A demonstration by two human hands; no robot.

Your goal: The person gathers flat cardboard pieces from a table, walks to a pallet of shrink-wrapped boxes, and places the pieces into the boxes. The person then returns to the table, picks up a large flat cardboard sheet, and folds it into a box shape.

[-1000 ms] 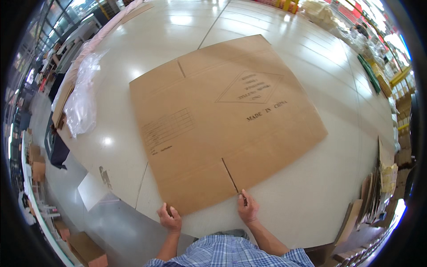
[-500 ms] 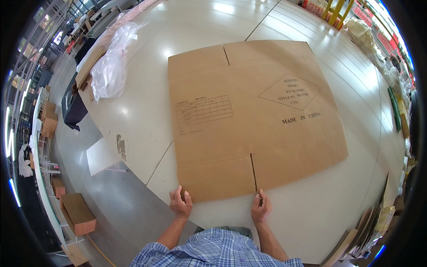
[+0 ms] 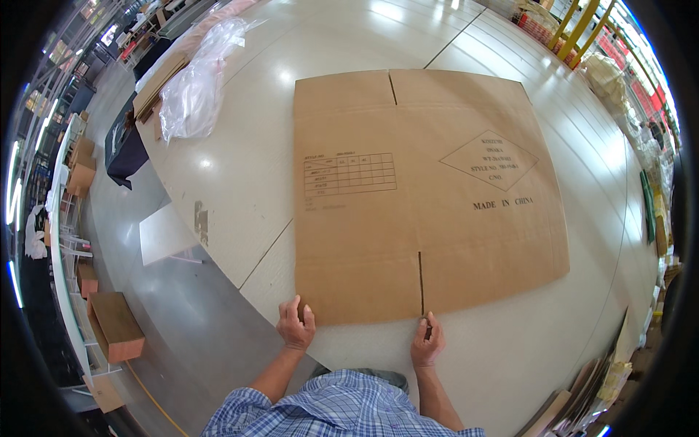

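Note:
A flat, folded brown cardboard box (image 3: 429, 226) lies on the pale table, with dark slots in its far and near edges and a printed grid and diamond on top. My left hand (image 3: 295, 325) is closed on its near left corner, fingers curled and thumb alongside. Close to the near slot, my right hand (image 3: 428, 342) pinches the near edge with bent fingers. The underside of the box and whatever fingers are beneath it are hidden.
The pale table (image 3: 247, 175) has a curved-looking left edge above a grey floor. Clear plastic film (image 3: 193, 95) lies at the far left. Cardboard sheets (image 3: 582, 386) stand at the lower right. An open carton (image 3: 116, 328) sits by the left shelving.
The view has turned slightly, so the box and table appear shifted in the picture. Both hands keep their holds on the near edge of the box.

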